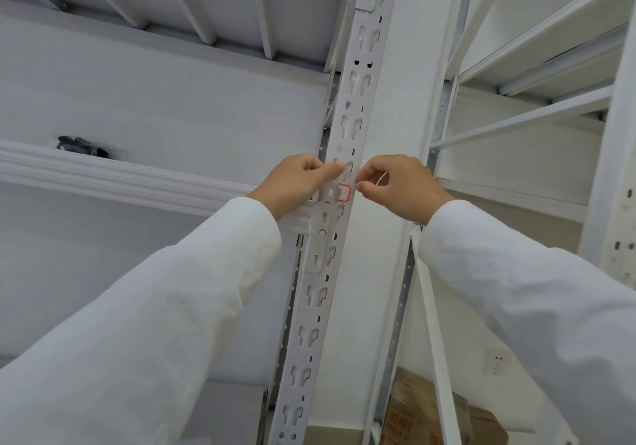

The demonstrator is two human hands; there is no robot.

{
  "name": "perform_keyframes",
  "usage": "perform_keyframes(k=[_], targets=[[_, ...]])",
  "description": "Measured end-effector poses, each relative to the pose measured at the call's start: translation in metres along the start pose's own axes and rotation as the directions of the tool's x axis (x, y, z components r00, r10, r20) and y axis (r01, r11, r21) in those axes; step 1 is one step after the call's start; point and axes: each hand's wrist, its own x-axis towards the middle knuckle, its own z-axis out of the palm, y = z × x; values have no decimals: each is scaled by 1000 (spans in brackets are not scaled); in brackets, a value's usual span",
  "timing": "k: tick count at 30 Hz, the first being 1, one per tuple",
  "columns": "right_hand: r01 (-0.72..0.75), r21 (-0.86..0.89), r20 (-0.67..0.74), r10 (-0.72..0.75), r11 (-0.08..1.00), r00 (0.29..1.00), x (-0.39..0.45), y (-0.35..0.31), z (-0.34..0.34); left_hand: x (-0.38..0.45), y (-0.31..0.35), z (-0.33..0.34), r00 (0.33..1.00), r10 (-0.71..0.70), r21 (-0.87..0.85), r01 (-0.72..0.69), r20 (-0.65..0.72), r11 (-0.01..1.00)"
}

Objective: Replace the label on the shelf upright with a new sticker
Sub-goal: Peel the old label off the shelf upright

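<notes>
A person in long white sleeves reaches up with both hands to a white metal shelf upright (347, 124) full of punched holes. A small white label (344, 193) with a red border sits on the front of the upright, close to its right edge, just below both hands. The left hand (296, 178) has its fingers curled, and its fingertips press on the upright just above the label. The right hand (395, 183) is curled too, with thumb and finger pinched together at the upright's right edge beside the label. A thin white strip shows inside this hand, but what it is cannot be told. A small black thing (81, 147) lies on the left shelf. Brown cardboard boxes (437, 417) sit low down on the right
</notes>
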Motion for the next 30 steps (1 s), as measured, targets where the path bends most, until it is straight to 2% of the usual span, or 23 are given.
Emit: perform_keyframes(k=[7, 14, 20, 27, 30], targets=[[-21, -23, 12, 21, 1000, 1000, -2, -4, 5, -2, -4, 4, 997, 15, -37, -18, -78, 999], [-54, -56, -21, 53, 997, 998, -4, -6, 8, -5, -2, 3, 1000, 9, 31, -9, -23, 999], [-57, -52, -14, 56, 997, 998, -5, -8, 9, -5, -3, 2, 998, 41, 66, -37, -52, 997], [-9, -34, -84, 6, 999, 996, -6, -6, 10, -3, -4, 2, 999, 51, 45, -50, -18, 998], [27, -38, -74, -30, 999, 997, -7, -7, 12, -3, -4, 2, 999, 52, 39, -52, -1, 998]])
